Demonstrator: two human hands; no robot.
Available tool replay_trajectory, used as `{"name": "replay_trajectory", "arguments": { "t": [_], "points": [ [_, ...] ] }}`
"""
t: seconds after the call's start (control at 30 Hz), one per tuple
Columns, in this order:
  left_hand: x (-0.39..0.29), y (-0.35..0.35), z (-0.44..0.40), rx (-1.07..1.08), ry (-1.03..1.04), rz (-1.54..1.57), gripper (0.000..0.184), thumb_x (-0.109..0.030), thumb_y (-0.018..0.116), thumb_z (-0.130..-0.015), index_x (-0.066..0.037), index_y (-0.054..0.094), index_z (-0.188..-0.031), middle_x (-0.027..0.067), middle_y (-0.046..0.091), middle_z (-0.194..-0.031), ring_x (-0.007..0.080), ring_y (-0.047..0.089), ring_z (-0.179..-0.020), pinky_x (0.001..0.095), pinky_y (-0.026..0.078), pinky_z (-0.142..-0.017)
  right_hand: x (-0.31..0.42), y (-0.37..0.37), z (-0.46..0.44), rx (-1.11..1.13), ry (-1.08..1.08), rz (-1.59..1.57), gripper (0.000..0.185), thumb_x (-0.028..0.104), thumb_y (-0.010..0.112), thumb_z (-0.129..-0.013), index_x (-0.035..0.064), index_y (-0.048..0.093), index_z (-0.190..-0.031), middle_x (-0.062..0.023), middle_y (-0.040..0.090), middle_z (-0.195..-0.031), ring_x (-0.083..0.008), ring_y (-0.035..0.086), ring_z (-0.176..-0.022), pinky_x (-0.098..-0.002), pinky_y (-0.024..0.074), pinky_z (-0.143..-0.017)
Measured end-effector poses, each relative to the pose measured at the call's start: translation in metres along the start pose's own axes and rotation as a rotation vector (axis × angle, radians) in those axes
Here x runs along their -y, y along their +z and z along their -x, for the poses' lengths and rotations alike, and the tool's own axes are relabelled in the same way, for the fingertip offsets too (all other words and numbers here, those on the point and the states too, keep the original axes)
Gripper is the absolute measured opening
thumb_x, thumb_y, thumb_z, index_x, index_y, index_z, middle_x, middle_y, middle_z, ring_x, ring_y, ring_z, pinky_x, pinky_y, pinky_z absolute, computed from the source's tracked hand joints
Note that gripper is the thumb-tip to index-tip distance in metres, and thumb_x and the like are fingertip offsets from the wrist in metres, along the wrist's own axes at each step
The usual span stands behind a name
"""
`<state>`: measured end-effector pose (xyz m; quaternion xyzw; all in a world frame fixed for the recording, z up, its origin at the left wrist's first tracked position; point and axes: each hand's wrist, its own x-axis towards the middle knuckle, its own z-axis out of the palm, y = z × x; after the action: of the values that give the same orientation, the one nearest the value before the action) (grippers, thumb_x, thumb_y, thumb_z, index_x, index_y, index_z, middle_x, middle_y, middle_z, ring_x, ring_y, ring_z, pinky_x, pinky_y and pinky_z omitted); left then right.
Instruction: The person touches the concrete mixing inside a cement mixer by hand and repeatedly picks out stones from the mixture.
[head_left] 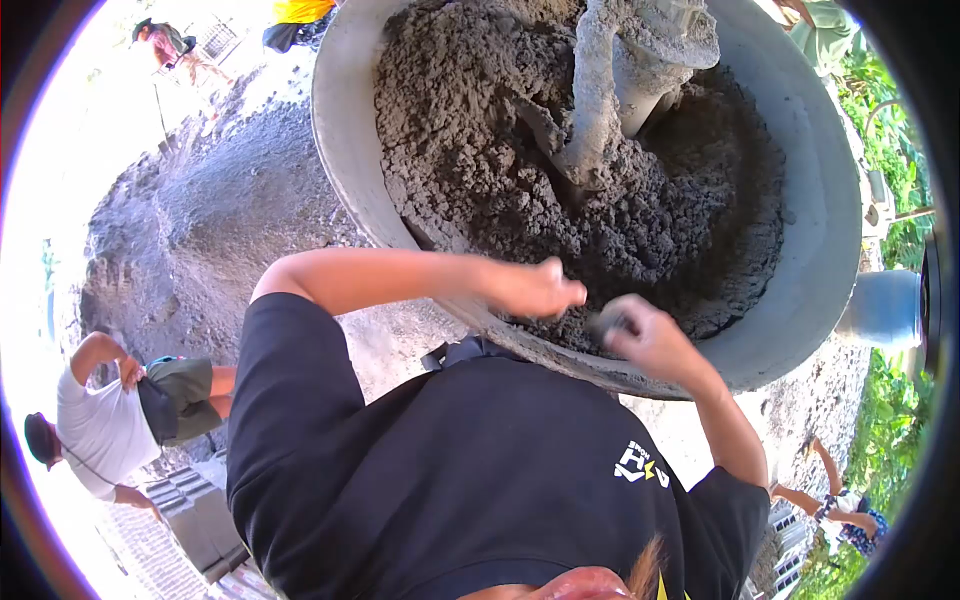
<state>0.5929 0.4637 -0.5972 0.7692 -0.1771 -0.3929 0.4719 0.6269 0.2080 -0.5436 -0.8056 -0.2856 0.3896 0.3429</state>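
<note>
A large round metal mixer drum (815, 230) stands in front of me, with wet, lumpy grey concrete mix (480, 150) inside. My left hand (530, 290) is over the drum's near rim, blurred, its fingers curled together. Whatever they may hold is hidden. To its right, my right hand (645, 338) is bent inward over the same rim with its fingers closed. Something dark and smeared shows at those fingertips, too blurred to name. The two hands are apart. Behind them, a cement-caked mixing arm (590, 110) reaches down into the mix.
Left of the drum rises a heap of grey sand or gravel (250, 190). A person in a white shirt (110, 425) bends beside stacked grey blocks (195, 520). Other people stand at the top and lower right. A blue barrel (885, 308) is right of the drum.
</note>
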Motion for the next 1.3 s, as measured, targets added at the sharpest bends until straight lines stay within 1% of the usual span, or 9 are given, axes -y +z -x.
{"name": "replay_trajectory", "arguments": {
  "t": [0.1,0.17,0.23,0.3,0.43,0.53,0.77,1.07,1.3],
  "points": [
    [-0.024,-0.029,0.016,-0.274,0.058,-0.047,0.034,-0.027,0.035,-0.100,-0.002,0.054,-0.088,0.0168,0.044,-0.108,0.0255,0.046,-0.101,0.0384,0.040,-0.097,0.011,-0.004,-0.009,-0.590,-0.109,-0.186,0.027,0.005,0.059,-0.094,0.0040,0.054,-0.121,-0.0098,0.067,-0.106,-0.0143,0.060,-0.097,-0.0311,0.0474,-0.091],
    [-0.040,-0.022,0.034,-0.226,0.070,-0.134,0.032,-0.024,0.037,-0.099,-0.001,0.054,-0.085,0.0165,0.048,-0.100,0.0227,0.045,-0.092,0.0374,0.039,-0.095,0.000,0.019,-0.012,-0.559,-0.082,-0.155,0.030,0.008,0.058,-0.094,0.0042,0.054,-0.123,-0.0125,0.067,-0.106,-0.0190,0.063,-0.095,-0.0330,0.0489,-0.089],
    [0.037,0.025,0.021,0.097,0.246,-0.493,0.032,-0.024,0.038,-0.100,0.001,0.053,-0.086,0.0114,0.053,-0.086,0.0212,0.049,-0.087,0.0391,0.044,-0.091,-0.007,0.037,0.004,0.147,-0.061,0.204,0.039,0.013,0.058,-0.092,0.0046,0.051,-0.129,-0.0193,0.064,-0.102,-0.0326,0.066,-0.094,-0.0354,0.0515,-0.087],
    [0.037,0.015,0.011,0.005,-0.226,0.144,0.032,-0.026,0.037,-0.101,-0.001,0.054,-0.089,0.0101,0.057,-0.086,0.0222,0.049,-0.094,0.0407,0.041,-0.095,0.005,0.027,-0.001,0.134,-0.024,0.163,0.042,0.012,0.059,-0.092,0.0050,0.048,-0.132,-0.0153,0.064,-0.106,-0.0280,0.066,-0.099,-0.0347,0.0512,-0.088],
    [-0.059,-0.025,0.068,-0.459,0.418,-0.218,0.036,-0.035,0.039,-0.095,-0.001,0.051,-0.101,0.0262,0.036,-0.125,0.0388,0.039,-0.118,0.0465,0.033,-0.102,0.040,0.032,-0.015,-0.393,0.154,-0.912,0.038,0.013,0.050,-0.101,0.0098,0.041,-0.138,-0.0101,0.058,-0.117,-0.0215,0.062,-0.098,-0.0405,0.0544,-0.087],
    [-0.089,-0.018,0.086,-0.500,0.541,-0.487,0.039,-0.036,0.054,-0.088,-0.004,0.053,-0.110,0.0281,0.034,-0.137,0.0449,0.035,-0.128,0.0529,0.030,-0.107,0.047,0.050,-0.027,-0.005,-0.117,-1.833,0.049,0.036,0.046,-0.101,0.0063,0.036,-0.139,-0.0197,0.053,-0.129,-0.0406,0.057,-0.112,-0.0592,0.0424,-0.102],
    [-0.104,-0.015,0.109,-0.414,0.701,-0.745,0.065,-0.054,0.043,-0.094,-0.013,0.047,-0.144,0.0222,0.020,-0.158,0.0445,0.014,-0.147,0.0560,0.012,-0.118,0.085,0.058,-0.014,-0.331,-0.150,-2.023,0.037,0.042,0.055,-0.093,0.0097,0.058,-0.110,-0.0099,0.062,-0.104,-0.0222,0.064,-0.086,-0.0372,0.0558,-0.064],
    [-0.014,-0.195,0.212,-1.065,0.251,-0.609,0.082,-0.072,0.020,-0.094,-0.017,0.042,-0.150,0.0117,0.024,-0.160,0.0291,0.014,-0.150,0.0536,0.008,-0.119,0.117,-0.070,0.225,-1.505,-0.693,-0.929,0.040,0.045,0.052,-0.093,0.0110,0.061,-0.113,-0.0100,0.065,-0.106,-0.0253,0.067,-0.088,-0.0389,0.0550,-0.070],
    [0.058,-0.208,0.244,-1.012,-0.036,-0.461,0.072,-0.065,0.028,-0.097,-0.019,0.040,-0.151,0.0097,0.017,-0.162,0.0303,0.015,-0.150,0.0534,0.012,-0.118,0.052,-0.164,0.457,-2.046,0.719,0.635,0.045,0.050,0.051,-0.091,0.0156,0.066,-0.116,-0.0095,0.069,-0.109,-0.0279,0.069,-0.090,-0.0392,0.0534,-0.077]
  ]
}}
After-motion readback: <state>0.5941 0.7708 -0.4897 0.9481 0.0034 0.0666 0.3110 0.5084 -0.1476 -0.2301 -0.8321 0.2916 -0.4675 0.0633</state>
